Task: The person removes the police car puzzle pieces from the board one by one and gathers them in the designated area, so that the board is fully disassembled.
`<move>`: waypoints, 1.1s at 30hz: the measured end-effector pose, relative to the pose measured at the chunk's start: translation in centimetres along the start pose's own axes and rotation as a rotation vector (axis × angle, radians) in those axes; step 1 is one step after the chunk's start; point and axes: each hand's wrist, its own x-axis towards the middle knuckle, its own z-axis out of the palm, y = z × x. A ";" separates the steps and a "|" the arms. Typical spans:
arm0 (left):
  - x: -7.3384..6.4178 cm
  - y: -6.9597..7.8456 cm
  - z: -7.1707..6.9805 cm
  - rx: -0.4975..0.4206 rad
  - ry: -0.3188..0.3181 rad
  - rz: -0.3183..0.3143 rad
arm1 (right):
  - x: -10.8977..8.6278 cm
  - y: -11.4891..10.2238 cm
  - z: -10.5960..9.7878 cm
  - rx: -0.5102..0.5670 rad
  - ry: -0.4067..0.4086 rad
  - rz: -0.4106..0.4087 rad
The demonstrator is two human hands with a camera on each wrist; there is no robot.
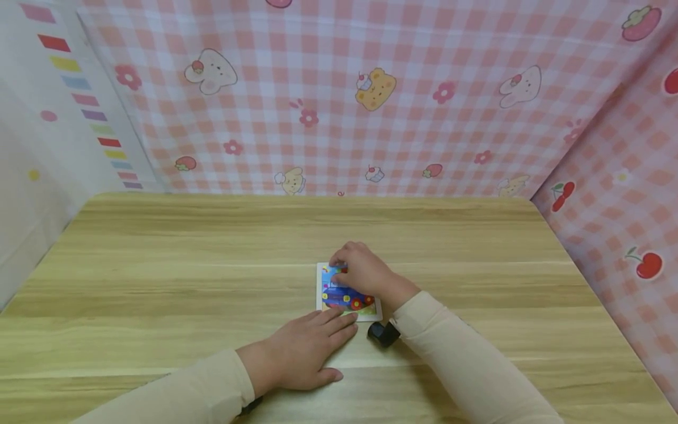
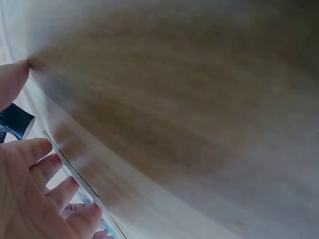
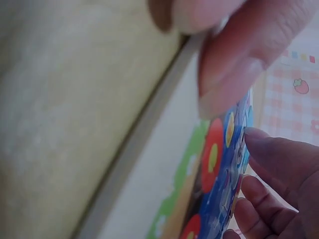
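On the wooden table lies a small picture puzzle [image 1: 346, 297] with a white border, showing a blue vehicle with red and yellow wheels. My right hand [image 1: 362, 271] curls over its upper right part, hiding that area. Thumb and fingers pinch at a puzzle piece on the upper left of the picture; in the right wrist view the thumb [image 3: 259, 142] and curled fingers [image 3: 254, 199] meet the picture side. My left hand [image 1: 304, 350] lies palm down with fingers stretched, fingertips on the puzzle's near border. In the left wrist view its fingers [image 2: 62, 191] reach the board's edge.
The wooden table [image 1: 185, 282] stretches around the puzzle on all sides. A black device [image 1: 382, 334] sits under the right wrist, close to the puzzle's near right corner. Behind the table hangs a pink checked cloth [image 1: 328, 135], with more patterned cloth at both sides.
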 end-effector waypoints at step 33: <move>0.1 -0.2 0.1 -0.022 -0.017 -0.005 | 0.2 -0.2 0.0 0.036 -0.016 0.021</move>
